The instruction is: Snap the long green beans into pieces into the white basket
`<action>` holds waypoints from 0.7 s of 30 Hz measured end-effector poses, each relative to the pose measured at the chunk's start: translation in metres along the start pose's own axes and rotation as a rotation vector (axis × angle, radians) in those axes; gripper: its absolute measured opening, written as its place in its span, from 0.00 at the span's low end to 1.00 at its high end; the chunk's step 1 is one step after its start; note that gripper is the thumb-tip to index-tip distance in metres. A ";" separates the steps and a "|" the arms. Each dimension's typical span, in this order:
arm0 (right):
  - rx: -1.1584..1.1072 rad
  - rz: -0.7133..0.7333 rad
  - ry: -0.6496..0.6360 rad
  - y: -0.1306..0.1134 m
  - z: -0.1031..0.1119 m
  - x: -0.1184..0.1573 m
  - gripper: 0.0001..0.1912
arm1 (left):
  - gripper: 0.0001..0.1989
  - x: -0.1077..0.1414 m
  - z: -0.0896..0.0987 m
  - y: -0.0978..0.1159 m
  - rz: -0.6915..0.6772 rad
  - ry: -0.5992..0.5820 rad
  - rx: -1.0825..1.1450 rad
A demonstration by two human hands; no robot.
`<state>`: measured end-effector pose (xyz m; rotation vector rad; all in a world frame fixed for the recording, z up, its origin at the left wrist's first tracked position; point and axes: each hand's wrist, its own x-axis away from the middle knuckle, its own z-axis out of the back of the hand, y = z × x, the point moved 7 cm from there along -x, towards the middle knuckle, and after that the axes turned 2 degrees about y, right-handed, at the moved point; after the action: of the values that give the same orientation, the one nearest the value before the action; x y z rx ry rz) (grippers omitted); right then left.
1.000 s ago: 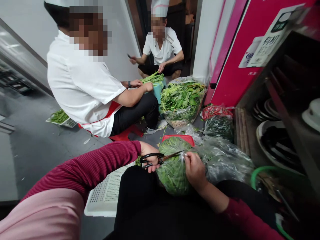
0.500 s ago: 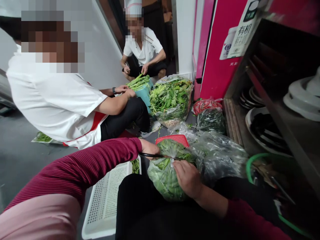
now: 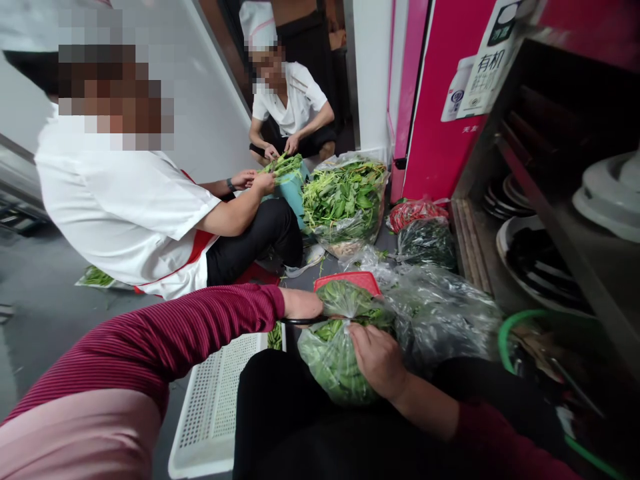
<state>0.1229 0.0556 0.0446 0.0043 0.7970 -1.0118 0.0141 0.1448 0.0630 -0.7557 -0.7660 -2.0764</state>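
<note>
A clear plastic bag of green vegetables, gathered tight near its top, sits between my knees. My left hand is closed around black-handled scissors, whose thin blade lies across the gathered neck of the bag. The fingers of this hand are partly hidden behind the handle and wrist. On the near side of the neck, my right hand pinches the plastic between thumb and fingers. The exact kind of vegetable inside is hard to make out through the film.
A white perforated basket with green pods at its far end stands to the left. Behind the bag is a red basket. Filled plastic bags lie at right, beside a green-rimmed tub. Two co-workers handle green stems near a big leafy bag.
The whole view has shifted slightly. Both co-workers' hands have moved over the green stems. My hands keep nearly the same hold at the bag's neck.
</note>
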 end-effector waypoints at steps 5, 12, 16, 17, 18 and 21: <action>-0.008 -0.007 0.028 -0.002 0.003 -0.001 0.10 | 0.06 0.004 -0.001 0.011 0.066 -0.009 -0.255; -0.020 -0.002 0.123 0.001 0.000 0.005 0.12 | 0.02 0.014 -0.003 0.011 0.011 -0.008 -0.319; -0.078 -0.024 0.176 0.005 -0.008 0.009 0.12 | 0.03 0.016 -0.006 0.005 0.022 -0.017 -0.315; -0.103 -0.040 0.175 0.006 -0.008 0.009 0.12 | 0.03 0.017 -0.007 0.005 0.028 -0.015 -0.317; -0.138 -0.066 0.170 0.007 -0.007 0.009 0.12 | 0.04 0.018 -0.008 0.004 0.034 -0.011 -0.315; -0.307 -0.225 0.093 0.013 -0.006 0.009 0.10 | 0.06 0.021 -0.011 0.004 0.058 0.012 -0.292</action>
<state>0.1315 0.0575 0.0304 -0.3098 1.0492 -1.0970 0.0041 0.1248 0.0722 -0.9112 -0.4327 -2.1629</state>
